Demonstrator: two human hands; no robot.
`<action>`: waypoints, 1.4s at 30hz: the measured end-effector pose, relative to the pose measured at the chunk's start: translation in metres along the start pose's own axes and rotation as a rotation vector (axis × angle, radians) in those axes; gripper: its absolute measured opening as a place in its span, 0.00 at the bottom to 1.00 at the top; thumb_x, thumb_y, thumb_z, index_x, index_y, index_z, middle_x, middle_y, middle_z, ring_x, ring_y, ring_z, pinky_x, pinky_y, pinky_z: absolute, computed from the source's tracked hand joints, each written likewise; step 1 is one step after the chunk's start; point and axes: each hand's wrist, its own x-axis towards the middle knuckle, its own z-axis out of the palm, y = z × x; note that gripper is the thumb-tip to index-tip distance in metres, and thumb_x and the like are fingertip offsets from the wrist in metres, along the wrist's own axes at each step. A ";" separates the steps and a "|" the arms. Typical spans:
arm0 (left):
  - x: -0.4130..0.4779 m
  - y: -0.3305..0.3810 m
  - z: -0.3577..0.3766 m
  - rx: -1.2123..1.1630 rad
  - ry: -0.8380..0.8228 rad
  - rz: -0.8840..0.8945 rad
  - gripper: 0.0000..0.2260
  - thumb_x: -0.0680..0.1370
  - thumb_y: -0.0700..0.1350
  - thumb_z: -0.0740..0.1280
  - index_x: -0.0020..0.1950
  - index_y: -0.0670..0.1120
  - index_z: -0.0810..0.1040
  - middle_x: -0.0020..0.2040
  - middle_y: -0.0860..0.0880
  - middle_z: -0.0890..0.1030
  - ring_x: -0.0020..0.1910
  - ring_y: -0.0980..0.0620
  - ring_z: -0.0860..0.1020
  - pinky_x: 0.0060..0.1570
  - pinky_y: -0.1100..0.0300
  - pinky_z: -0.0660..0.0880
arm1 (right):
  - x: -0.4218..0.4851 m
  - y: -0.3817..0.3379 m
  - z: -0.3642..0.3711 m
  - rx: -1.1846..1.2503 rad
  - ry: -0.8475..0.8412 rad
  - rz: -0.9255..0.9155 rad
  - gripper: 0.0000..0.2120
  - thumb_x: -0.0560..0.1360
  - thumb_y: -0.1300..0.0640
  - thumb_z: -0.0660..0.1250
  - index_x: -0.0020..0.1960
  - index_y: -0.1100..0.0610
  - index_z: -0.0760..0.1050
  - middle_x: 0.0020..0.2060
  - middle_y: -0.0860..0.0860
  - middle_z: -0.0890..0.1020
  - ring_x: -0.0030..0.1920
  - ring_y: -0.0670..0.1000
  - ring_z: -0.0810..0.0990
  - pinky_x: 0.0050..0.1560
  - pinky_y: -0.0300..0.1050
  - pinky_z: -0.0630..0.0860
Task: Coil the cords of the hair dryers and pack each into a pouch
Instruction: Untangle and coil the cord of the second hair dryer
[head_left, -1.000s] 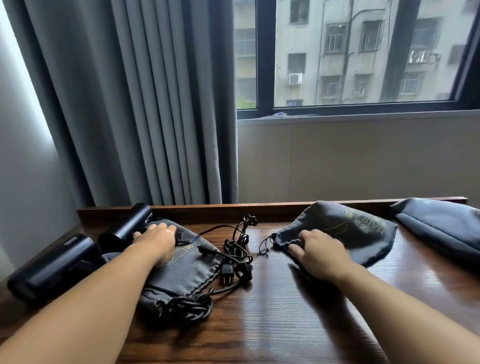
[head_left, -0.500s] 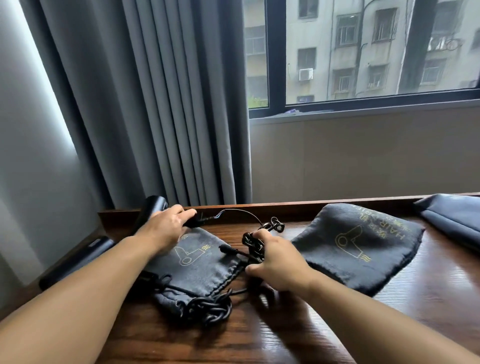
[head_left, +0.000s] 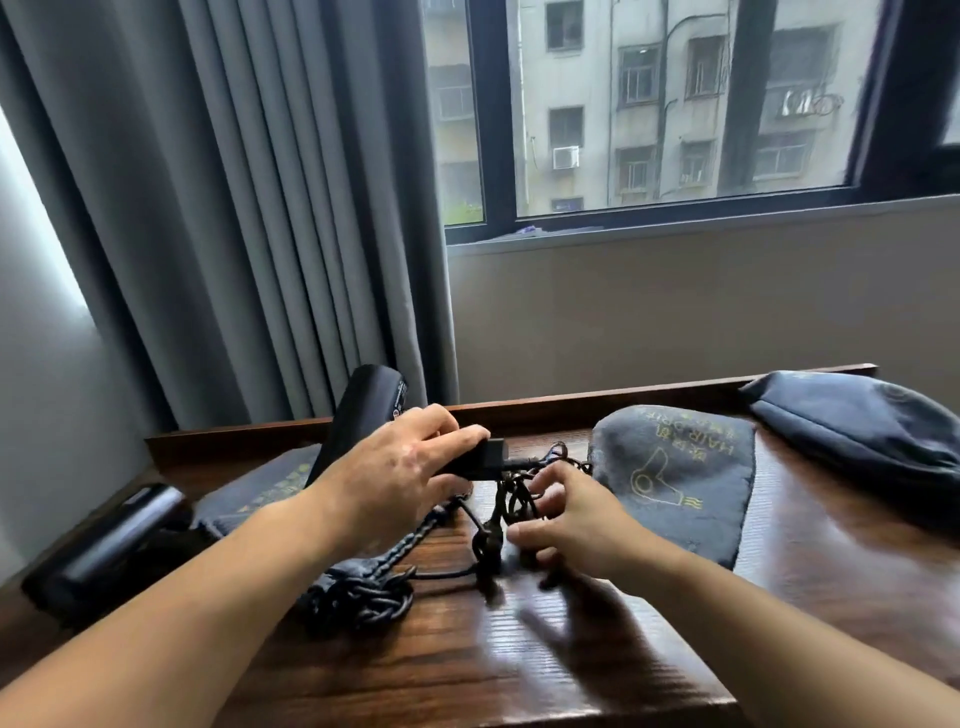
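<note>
At the far left, in front of the grey curtain (head_left: 234, 208), a second hair dryer (head_left: 104, 545) lies on its side on the wooden desk (head_left: 467, 665), untouched. Just right of it is the left pouch (head_left: 260, 483), flat on the desk, with a braided string (head_left: 363, 597) bunched at its near end.

Above that pouch the left hand (head_left: 400, 478) grips a black hair dryer (head_left: 363, 415) by the handle. The fingers are wrapped over the top and the thumb is underneath. The barrel tilts up and away toward the curtain, and the butt of the handle pokes out to the right of the knuckles. From that butt the cord (head_left: 493, 525) drops in a loose, kinked tangle to the desk between the two hands.

The right hand (head_left: 566, 519) is in that tangle, with thumb and curled fingers closed round some of the loops. Motion blur hides exactly how many strands it holds.

Just beyond the right hand sits the middle pouch (head_left: 675, 478), dark grey with a gold hair-dryer print, lying flat and seemingly unfilled. Farther right, near the desk's back rim, is the right pouch (head_left: 857, 431) — plumper and set apart from the hands. Behind everything, the window (head_left: 675, 104) looks out on a block of flats.
</note>
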 end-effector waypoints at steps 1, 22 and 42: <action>0.002 0.004 0.001 -0.024 0.001 -0.014 0.22 0.79 0.48 0.71 0.73 0.49 0.74 0.60 0.52 0.75 0.56 0.54 0.75 0.61 0.73 0.65 | -0.005 0.002 -0.007 -0.005 0.034 -0.010 0.24 0.62 0.57 0.83 0.50 0.52 0.72 0.49 0.59 0.80 0.41 0.52 0.81 0.37 0.50 0.83; -0.003 -0.037 0.046 -0.013 -0.374 -0.225 0.24 0.81 0.52 0.68 0.76 0.58 0.69 0.62 0.57 0.71 0.60 0.59 0.71 0.65 0.65 0.66 | -0.039 -0.027 -0.129 -0.102 0.000 -0.272 0.23 0.69 0.76 0.66 0.54 0.52 0.80 0.44 0.52 0.86 0.39 0.61 0.79 0.38 0.50 0.78; 0.058 0.006 0.044 -0.249 0.126 -0.257 0.21 0.74 0.50 0.69 0.67 0.51 0.76 0.61 0.54 0.76 0.60 0.58 0.74 0.65 0.63 0.71 | 0.024 -0.034 -0.081 -0.136 -0.035 -0.298 0.25 0.69 0.74 0.64 0.53 0.50 0.85 0.42 0.56 0.86 0.36 0.51 0.80 0.43 0.58 0.83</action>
